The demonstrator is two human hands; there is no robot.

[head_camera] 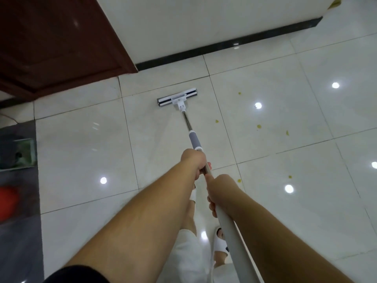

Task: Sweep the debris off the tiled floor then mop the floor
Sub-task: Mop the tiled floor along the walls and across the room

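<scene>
A flat mop with a white and grey head (177, 97) rests on the glossy pale tiled floor (81, 144), close to the dark skirting of the wall. Its metal and white handle (190, 137) runs back toward me. My left hand (193, 160) grips the handle just below the grey sleeve. My right hand (219, 190) grips the handle lower down, nearer my body. Several small yellowish bits of debris (258, 126) lie on the tiles to the right of the mop.
A dark red-brown door (53, 41) stands at the upper left. The white wall has a black skirting (224, 48). A dark mat (18, 201) with a red object (8, 203) lies along the left edge. My feet in white slippers (220, 244) stand below.
</scene>
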